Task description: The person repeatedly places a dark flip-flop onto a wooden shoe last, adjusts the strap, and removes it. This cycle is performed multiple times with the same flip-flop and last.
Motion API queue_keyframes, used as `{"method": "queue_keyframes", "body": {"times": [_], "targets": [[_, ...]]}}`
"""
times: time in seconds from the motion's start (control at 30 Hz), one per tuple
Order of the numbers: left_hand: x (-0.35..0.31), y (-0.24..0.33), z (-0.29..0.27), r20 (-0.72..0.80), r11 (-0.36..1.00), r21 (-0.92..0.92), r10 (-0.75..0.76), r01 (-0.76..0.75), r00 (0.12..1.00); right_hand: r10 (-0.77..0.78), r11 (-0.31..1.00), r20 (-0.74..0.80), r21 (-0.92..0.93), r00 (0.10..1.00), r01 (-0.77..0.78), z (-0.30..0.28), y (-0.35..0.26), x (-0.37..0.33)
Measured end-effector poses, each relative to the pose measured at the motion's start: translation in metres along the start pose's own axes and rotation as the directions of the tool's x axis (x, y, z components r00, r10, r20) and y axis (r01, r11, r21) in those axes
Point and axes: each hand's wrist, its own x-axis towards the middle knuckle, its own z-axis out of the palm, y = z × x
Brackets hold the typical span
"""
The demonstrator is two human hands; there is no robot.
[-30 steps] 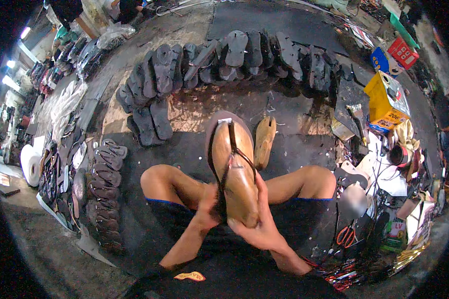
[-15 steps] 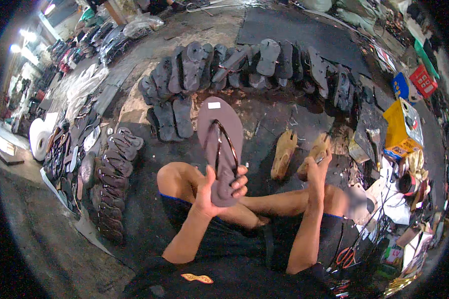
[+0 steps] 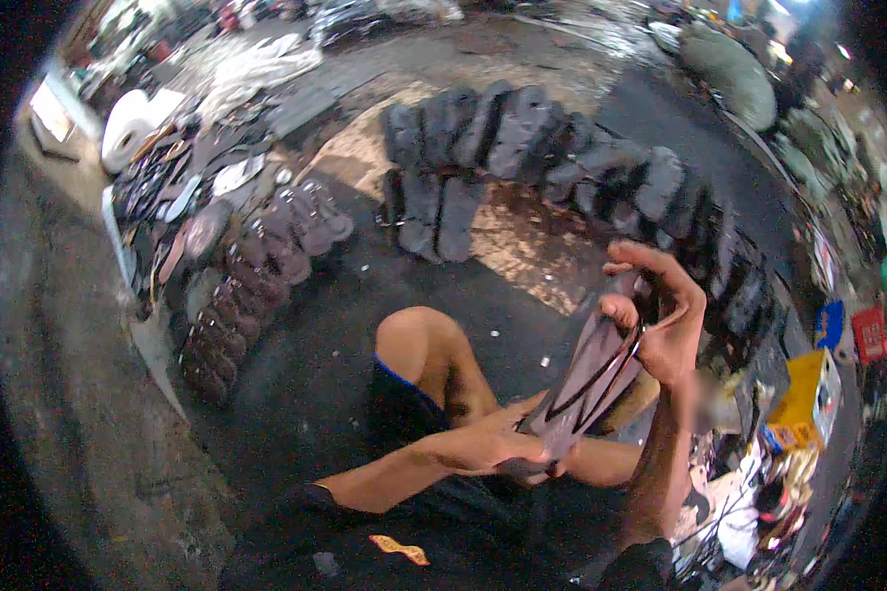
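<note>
A purplish-brown flip-flop (image 3: pixel 583 379) with thin, glossy dark straps slants across my lap, smeared by motion; whether a second one lies against it I cannot tell. My left hand (image 3: pixel 503 438) is closed round its lower end, the fingers partly hidden beneath. At the upper end my right hand (image 3: pixel 670 315) curls round the toe part, thumb over the top and fingers bent above it. Behind the flip-flop, near my right forearm, a tan foot-shaped form (image 3: pixel 633 406) shows in part.
Dark soles (image 3: pixel 522 128) stand in a curved row ahead. Finished-looking brown flip-flops (image 3: pixel 276 246) line up at the left, beside loose straps and scraps (image 3: pixel 182 177). A white roll (image 3: pixel 126 133) stands farther left. At the right are a yellow box (image 3: pixel 803 389) and a red box (image 3: pixel 869 335).
My view has swung left. The flip-flop has gone from upright in my left hand to slanting rightward. My right hand has left the tan form and come onto the toe end.
</note>
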Motion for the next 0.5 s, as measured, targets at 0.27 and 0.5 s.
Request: {"method": "queue_keyframes", "body": {"times": [0.27, 0.5], "targets": [[-0.172, 0.14, -0.143, -0.722, 0.722, 0.692, 0.692, -0.009, 0.015, 0.258, 0.965, 0.067, -0.069, 0.964, -0.254, 0.184, 0.207, 0.116], [-0.342, 0.076, -0.321, -0.831, 0.682, 0.525, 0.284, -0.509, -0.478, 0.317, 0.943, -0.095, -0.075, 0.944, -0.324, 0.284, 0.315, 0.091]]}}
